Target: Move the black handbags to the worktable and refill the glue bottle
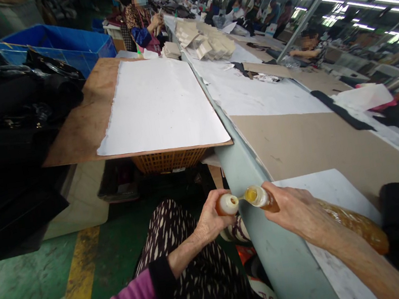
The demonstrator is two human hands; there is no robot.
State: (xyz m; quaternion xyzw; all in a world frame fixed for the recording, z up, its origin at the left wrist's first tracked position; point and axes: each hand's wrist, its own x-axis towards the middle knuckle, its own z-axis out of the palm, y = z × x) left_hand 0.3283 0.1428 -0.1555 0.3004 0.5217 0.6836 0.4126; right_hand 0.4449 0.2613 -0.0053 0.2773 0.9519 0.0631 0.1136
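Note:
A small whitish bottle (228, 204) with amber contents is wrapped in the fingers of my left hand (210, 220), its open mouth tilted toward the right. My right hand (294, 211) grips the neck of a large clear bottle (356, 223) of amber liquid, which lies tipped along my forearm. Its open mouth points left, close to the small bottle's mouth. A thin yellowish strand of liquid spans the short gap between the two mouths. Part of the large bottle is hidden behind my right hand and wrist.
White paper (163, 105) covers a wooden board (78, 115) ahead. An orange basket (169, 160) sits beneath it. A grey-green table edge (273, 238) runs below my hands. Black bags (3, 139) and a blue bin (52, 44) are left. A masked person (142, 28) sits beyond the board.

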